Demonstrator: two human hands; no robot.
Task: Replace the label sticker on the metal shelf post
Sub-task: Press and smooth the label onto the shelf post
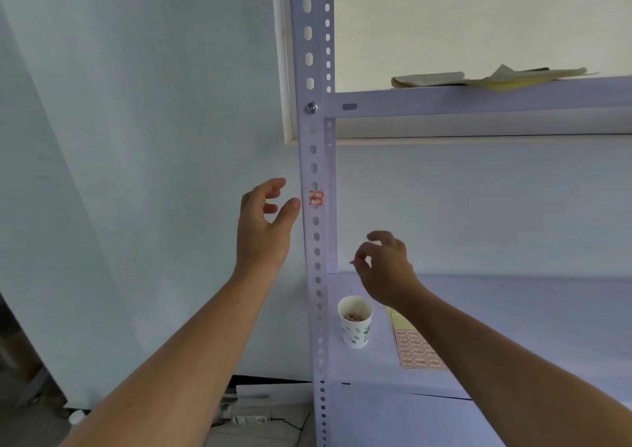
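The left hand (pixel 265 221) is loosely spread and holds nothing. Its thumb is just beside the left edge of the post (pixel 313 159), level with the label (pixel 316 198). The right hand (pixel 383 265), right of the post and lower, pinches a tiny reddish scrap (pixel 352 262) between thumb and forefinger; what it is cannot be told. The one label, red-bordered with a handwritten mark, sticks to the post's face below one bolt (pixel 311 107). It is likely thin, light paper that tears easily, best lifted at a corner with a fingernail. Right of the post's lower part, the shelf (pixel 513 309) carries one cup (pixel 355 323) and one sticker sheet (pixel 419 349).
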